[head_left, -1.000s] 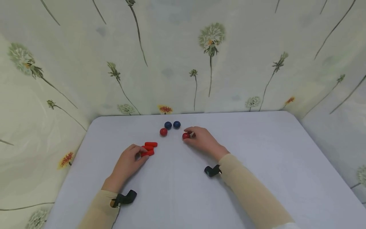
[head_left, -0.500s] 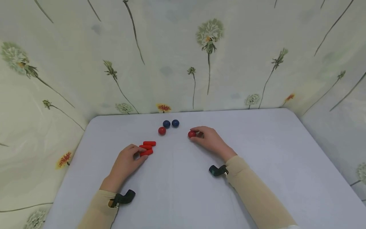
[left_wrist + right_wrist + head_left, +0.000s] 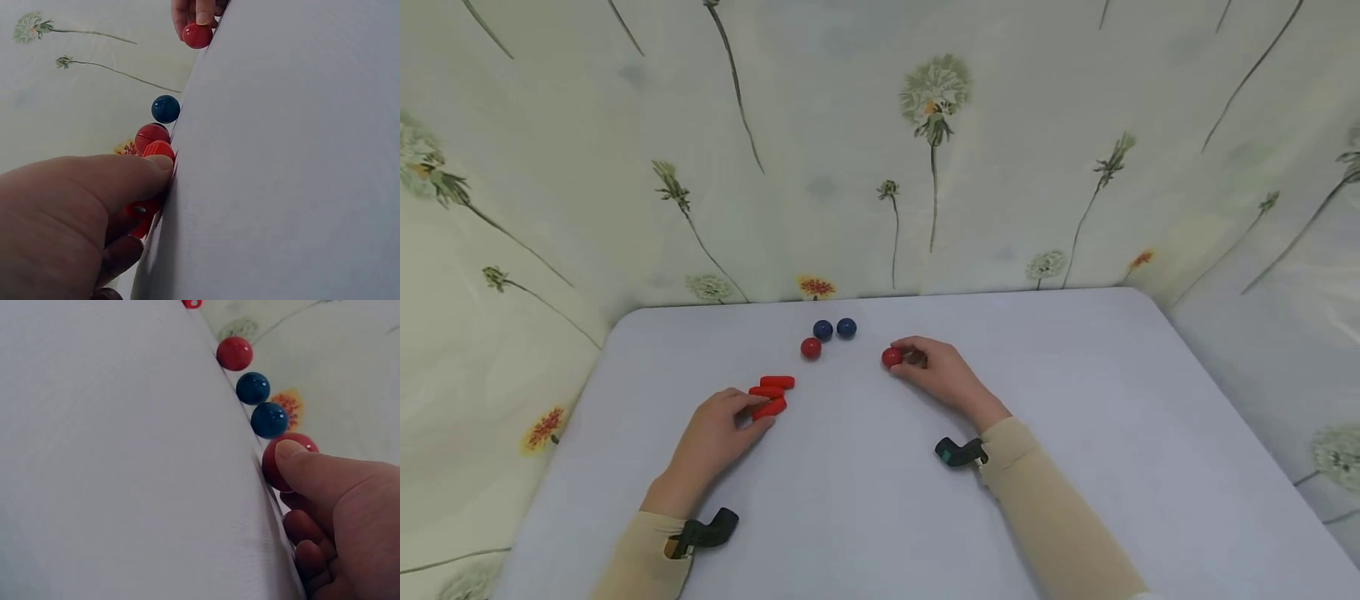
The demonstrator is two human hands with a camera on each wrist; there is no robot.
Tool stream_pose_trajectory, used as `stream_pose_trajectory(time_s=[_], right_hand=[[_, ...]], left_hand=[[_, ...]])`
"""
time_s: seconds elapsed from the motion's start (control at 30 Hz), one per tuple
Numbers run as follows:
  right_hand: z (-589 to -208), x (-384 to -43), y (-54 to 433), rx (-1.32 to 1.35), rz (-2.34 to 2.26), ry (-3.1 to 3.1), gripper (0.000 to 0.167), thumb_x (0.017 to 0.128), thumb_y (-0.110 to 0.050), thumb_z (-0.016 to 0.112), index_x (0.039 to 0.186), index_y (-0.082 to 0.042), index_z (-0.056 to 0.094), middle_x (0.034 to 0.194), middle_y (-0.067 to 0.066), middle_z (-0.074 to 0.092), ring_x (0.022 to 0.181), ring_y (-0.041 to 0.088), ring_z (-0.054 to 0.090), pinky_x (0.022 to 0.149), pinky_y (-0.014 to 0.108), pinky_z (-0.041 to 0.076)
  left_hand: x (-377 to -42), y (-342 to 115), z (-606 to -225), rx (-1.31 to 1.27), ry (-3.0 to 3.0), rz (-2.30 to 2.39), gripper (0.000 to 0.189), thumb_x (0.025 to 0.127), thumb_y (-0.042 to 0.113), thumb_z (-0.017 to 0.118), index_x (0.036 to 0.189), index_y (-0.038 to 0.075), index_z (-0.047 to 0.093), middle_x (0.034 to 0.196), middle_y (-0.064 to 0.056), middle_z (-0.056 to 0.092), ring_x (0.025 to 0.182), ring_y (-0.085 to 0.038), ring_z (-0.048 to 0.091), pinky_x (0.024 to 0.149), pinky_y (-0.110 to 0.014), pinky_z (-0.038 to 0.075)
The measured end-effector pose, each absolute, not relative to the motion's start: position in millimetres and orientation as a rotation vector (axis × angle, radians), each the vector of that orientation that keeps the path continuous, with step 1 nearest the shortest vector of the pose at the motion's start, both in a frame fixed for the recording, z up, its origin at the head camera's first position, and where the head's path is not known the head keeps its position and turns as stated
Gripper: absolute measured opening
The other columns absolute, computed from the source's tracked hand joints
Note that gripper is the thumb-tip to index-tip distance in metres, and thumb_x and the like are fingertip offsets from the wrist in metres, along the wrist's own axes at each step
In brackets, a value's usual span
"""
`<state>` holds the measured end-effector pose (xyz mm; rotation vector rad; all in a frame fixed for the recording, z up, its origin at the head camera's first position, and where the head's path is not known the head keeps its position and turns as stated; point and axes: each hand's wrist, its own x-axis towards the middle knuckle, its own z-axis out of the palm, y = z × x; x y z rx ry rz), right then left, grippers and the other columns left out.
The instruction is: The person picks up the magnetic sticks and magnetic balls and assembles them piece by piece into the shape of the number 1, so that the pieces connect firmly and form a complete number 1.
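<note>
On the left of the table, my left hand (image 3: 715,427) pinches the nearest red cylinder (image 3: 772,407) between thumb and fingers. Two more red cylinders lie just beyond it, a middle one (image 3: 765,392) close to the fingertips and a far one (image 3: 777,382). My right hand (image 3: 942,372) holds a red ball (image 3: 891,357) by its sides, with the thumb across it in the right wrist view. Between the hands, farther back, another red ball (image 3: 810,348) sits near two blue balls, one on the left (image 3: 823,330) and one on the right (image 3: 847,327).
All of this lies on a white-covered table (image 3: 865,500) with rounded far corners. A flower-printed curtain (image 3: 820,150) stands right behind the table's back edge and along its sides. Dark wrist cameras (image 3: 706,531) are strapped over beige sleeves (image 3: 1052,500).
My right hand has moved the red ball rightward, away from the other balls. My left hand stays at the cylinders, the nearest one now slightly more slanted. The head view has shifted a little.
</note>
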<state>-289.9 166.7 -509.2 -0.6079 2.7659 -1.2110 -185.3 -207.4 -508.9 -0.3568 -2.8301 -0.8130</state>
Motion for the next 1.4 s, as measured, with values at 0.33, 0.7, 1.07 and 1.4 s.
stream_pose_trajectory(time_s=[0.33, 0.7, 1.07, 1.4], right_hand=[[-510, -294, 166, -0.596, -1.211, 2.794, 0.043, 0.088, -0.042, 0.074, 0.127, -0.028, 0.066, 0.106, -0.01, 0.066, 0.091, 0.012, 0.06, 0.081, 0.034, 0.05], [-513, -294, 166, -0.595, -1.221, 2.774, 0.043, 0.087, -0.044, 0.074, 0.127, -0.029, 0.065, 0.107, -0.011, 0.066, 0.092, 0.01, 0.061, 0.081, 0.033, 0.051], [-515, -293, 168, -0.604, -1.204, 2.791, 0.042, 0.088, -0.042, 0.074, 0.127, -0.029, 0.066, 0.102, -0.011, 0.066, 0.089, 0.011, 0.06, 0.079, 0.032, 0.05], [-516, -291, 169, -0.595, -1.209, 2.791, 0.042, 0.089, -0.04, 0.074, 0.128, -0.028, 0.066, 0.101, -0.011, 0.066, 0.088, 0.011, 0.06, 0.078, 0.032, 0.051]], left_hand=[[-183, -172, -485, -0.286, -2.793, -1.028, 0.03, 0.084, 0.029, 0.08, 0.111, 0.015, 0.075, 0.095, 0.003, 0.062, 0.085, -0.016, 0.057, 0.069, -0.033, 0.05], [-194, -125, -486, -0.248, -2.788, -1.123, 0.026, 0.085, 0.033, 0.079, 0.108, 0.019, 0.076, 0.086, 0.008, 0.06, 0.079, -0.012, 0.055, 0.068, -0.031, 0.048], [-205, -104, -492, -0.23, -2.797, -1.135, 0.028, 0.084, 0.033, 0.079, 0.107, 0.018, 0.075, 0.081, 0.007, 0.057, 0.074, -0.013, 0.054, 0.064, -0.029, 0.047], [-215, -83, -496, -0.209, -2.818, -1.214, 0.028, 0.085, 0.035, 0.078, 0.107, 0.017, 0.073, 0.082, 0.005, 0.058, 0.075, -0.015, 0.055, 0.065, -0.03, 0.048]])
